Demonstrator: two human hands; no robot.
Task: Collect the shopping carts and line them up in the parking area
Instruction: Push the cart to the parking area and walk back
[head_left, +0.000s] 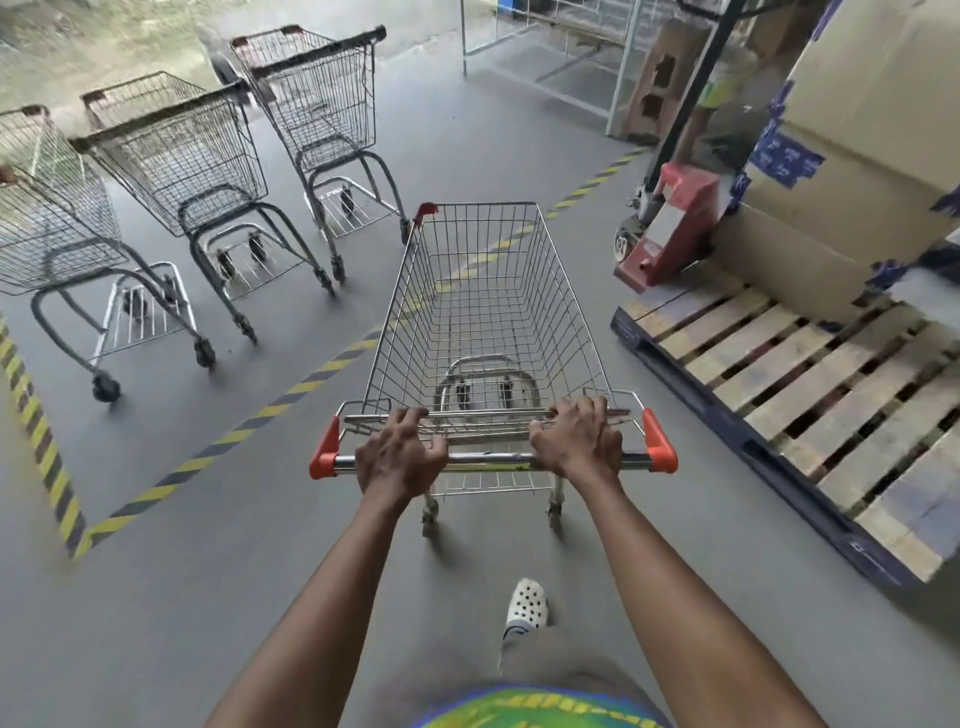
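An empty wire shopping cart (483, 312) with orange handle ends stands straight ahead of me. My left hand (400, 457) grips the left part of its chrome handle bar. My right hand (576, 441) grips the right part, fingers curled over toward the basket. Three other carts stand side by side at the left: one at the far left (47, 218), one in the middle (182, 161), one furthest back (322, 93). They sit inside an area marked by yellow-and-black floor tape (249, 421). The front of my cart crosses that tape line.
A wooden pallet (810, 395) with big cardboard boxes (857, 130) lies close on the right. A red pallet jack (670, 223) stands by it. White metal frames (618, 62) stand at the back. My foot in a white clog (527, 605) is on the grey floor.
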